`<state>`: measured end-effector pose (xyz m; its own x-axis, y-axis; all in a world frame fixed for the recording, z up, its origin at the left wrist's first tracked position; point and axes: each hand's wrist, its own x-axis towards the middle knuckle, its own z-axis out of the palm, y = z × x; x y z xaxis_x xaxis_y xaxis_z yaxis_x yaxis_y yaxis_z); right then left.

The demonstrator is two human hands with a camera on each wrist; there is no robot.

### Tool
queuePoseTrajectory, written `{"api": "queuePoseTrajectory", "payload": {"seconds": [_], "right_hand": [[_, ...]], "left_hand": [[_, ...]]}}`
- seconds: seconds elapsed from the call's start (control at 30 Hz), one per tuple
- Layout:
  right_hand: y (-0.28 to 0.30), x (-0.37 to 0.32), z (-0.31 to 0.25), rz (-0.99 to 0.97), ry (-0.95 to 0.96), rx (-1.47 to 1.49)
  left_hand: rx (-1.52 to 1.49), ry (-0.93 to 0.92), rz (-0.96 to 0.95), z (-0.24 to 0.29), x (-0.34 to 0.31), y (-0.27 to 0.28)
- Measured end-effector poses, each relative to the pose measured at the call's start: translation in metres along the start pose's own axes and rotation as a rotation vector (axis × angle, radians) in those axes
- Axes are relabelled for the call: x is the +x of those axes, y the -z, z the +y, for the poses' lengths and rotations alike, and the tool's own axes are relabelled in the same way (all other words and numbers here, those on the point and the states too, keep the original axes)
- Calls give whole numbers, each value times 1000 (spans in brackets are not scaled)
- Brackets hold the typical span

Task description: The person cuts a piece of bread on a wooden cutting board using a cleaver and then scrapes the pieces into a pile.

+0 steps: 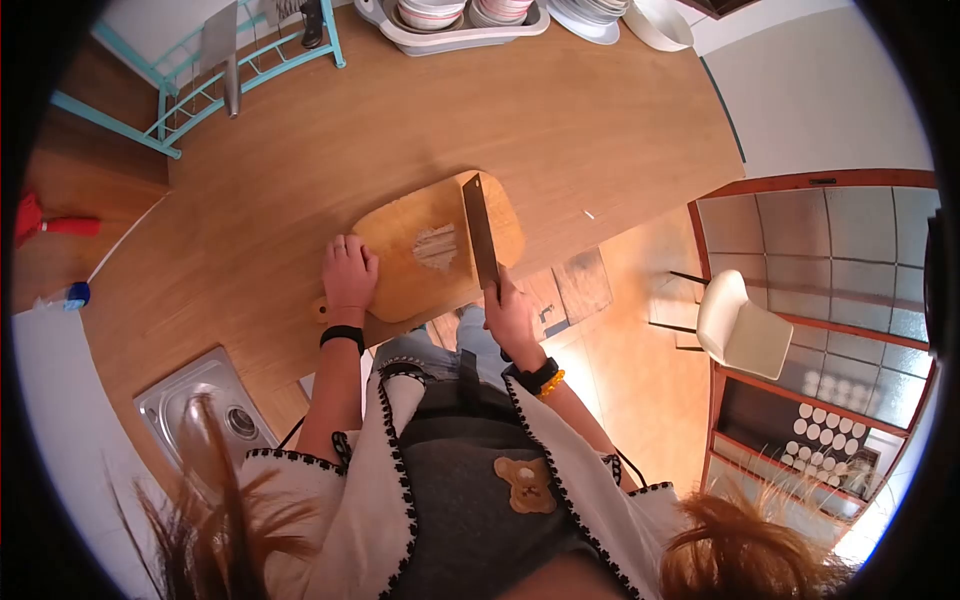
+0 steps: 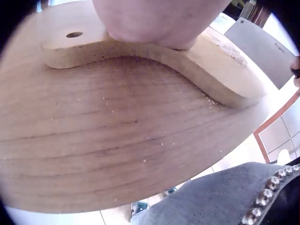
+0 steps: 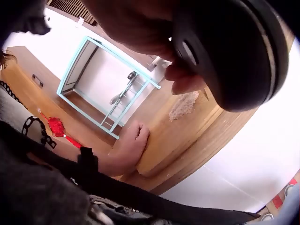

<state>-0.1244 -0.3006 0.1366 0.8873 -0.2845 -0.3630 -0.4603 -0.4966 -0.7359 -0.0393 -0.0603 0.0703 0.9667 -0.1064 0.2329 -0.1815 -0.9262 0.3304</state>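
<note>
Wooden rounded cutting board (image 1: 400,283) on the brown wood tabletop (image 1: 420,120) bears a heap of pale thin strips (image 1: 436,246), right hand's grip (image 1: 510,318) curled firmly round a grey rectangular metal cleaver (image 1: 481,228), left hand (image 1: 350,277) gripping nothing, resting on the board, grey-white oblong basin (image 1: 470,42) behind holding red-and-white bowls (image 1: 432,14).

The person wears a loose cream jacket (image 1: 345,520) with wide sleeves, its front borders and cuffs trimmed in black looped stitching (image 1: 403,470). Thin black cords (image 1: 630,468) hang by the sleeves. Under it is a dark grey top (image 1: 440,490) bearing a tan bear-shaped patch (image 1: 527,485), above faded blue jeans (image 1: 408,348). A row of shiny silver beads (image 2: 266,196) shows beside the denim. A black band (image 1: 343,336) circles the left wrist; the right has another black strap (image 1: 545,375) and a yellow-orange bracelet (image 1: 555,381), plus a smooth, rounded black casing (image 3: 234,61) edged with a pale line.
</note>
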Motion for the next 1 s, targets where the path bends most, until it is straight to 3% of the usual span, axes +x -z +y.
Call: {"api": "queuePoseTrajectory", "payload": {"seconds": [0.17, 0.23, 0.5, 0.6, 0.7, 0.77, 1.0], "right_hand": [[-19, -6, -10, -42, -8, -160], [-26, -11, -20, 51, 139, -232], [-25, -19, -26, -19, 38, -229], [-16, -21, -37, 78, 53, -142], [-18, -27, -43, 26, 39, -141], [-35, -31, -44, -4, 196, -167], [-67, -29, -46, -180, 195, -167]], "left_hand": [[0, 21, -1, 3, 2, 2], [12, 4, 14, 1, 1, 0], [-4, 24, 14, 4, 3, 4], [12, 18, 29, 4, 4, 4], [68, 15, 14, 6, 6, 3], [87, 52, 21, 11, 8, 1], [78, 77, 45, 10, 7, -1]]}}
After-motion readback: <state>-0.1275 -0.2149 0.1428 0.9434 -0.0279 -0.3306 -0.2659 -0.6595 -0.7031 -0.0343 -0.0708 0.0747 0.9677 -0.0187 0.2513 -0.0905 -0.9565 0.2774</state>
